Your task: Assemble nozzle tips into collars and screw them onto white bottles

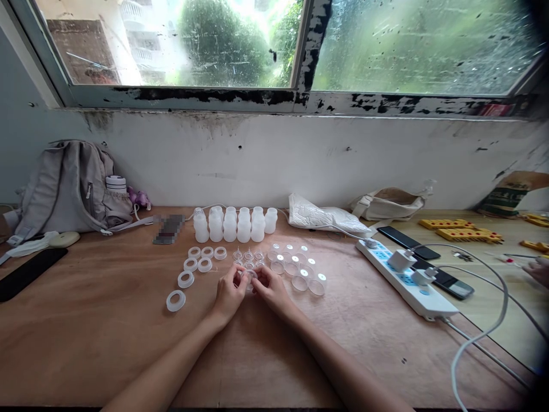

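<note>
"Where were your hands?"

"Together. My left hand (227,294) and right hand (274,290) met over the middle of the desk (128,343), fingertips pinched on a small clear piece (249,277) between them. My fingers covered part of it."

"What lay closest?"

"Just beyond my fingertips stood small pointed clear parts (249,256), some hidden behind my hands. White rings (186,279) lay on my left, trailing off toward the near left corner. On my right were rows of clear round pieces (317,287), with white spots among them."

"And farther out?"

"Milky bottles (230,224) stood upright in a cluster near the far edge, with a white padded bag (311,213) to their right. A grey backpack (71,189) sat at the far left corner, and a flat black object (32,273) lay by the left edge. A white power strip (404,280) with chargers plugged in slanted along the right edge."

"Anyone near?"

"Another person's hand (538,270) showed past the right edge, near some yellow blocks (467,234). I couldn't tell what it held."
</note>
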Motion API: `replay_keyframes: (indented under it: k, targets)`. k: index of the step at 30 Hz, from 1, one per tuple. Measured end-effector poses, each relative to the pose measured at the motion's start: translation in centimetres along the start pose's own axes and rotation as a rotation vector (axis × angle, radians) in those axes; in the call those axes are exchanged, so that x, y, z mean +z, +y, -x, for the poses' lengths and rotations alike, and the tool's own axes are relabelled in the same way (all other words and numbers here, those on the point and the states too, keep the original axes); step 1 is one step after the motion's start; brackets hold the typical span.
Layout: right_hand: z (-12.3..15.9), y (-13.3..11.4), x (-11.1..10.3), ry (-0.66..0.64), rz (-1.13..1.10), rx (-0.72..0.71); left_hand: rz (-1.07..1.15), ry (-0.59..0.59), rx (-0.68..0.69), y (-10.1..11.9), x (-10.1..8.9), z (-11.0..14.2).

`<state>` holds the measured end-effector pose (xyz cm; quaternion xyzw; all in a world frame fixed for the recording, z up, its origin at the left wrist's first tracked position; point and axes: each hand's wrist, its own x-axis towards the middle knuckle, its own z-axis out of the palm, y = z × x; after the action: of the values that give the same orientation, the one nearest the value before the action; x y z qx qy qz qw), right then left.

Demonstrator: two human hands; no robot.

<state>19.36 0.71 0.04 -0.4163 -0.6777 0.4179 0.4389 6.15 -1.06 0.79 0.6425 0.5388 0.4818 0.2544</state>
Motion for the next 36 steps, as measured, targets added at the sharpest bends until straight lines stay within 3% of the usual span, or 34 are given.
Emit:
replay_keyframes:
  k: [5,14,29,32,36]
  targets:
    - [-0.1,0.1,-0.1,0.024,-0.04,0.023,0.057,-0.094,0.003,0.0,0.0,0.0]
    - [-0.2,0.4,0.1,0.073,0.086,-0.046,-0.019,-0.052,0.008,-0.1,0.3,0.1]
    - [0.1,-0.7,-0.4,0.1,0.258,-0.12,0.091,-0.13,-0.02,-0.5,0.4,0.1]
    - [0.0,-1.1,-0.8,0.021,0.172,-0.115,0.179,-0.149,-0.064,-0.9,0.4,-0.1]
    - [-0.2,-1.0,-1.1,0.036,0.036,-0.004,0.42,-0.206,-0.178,-1.5,0.3,-0.7]
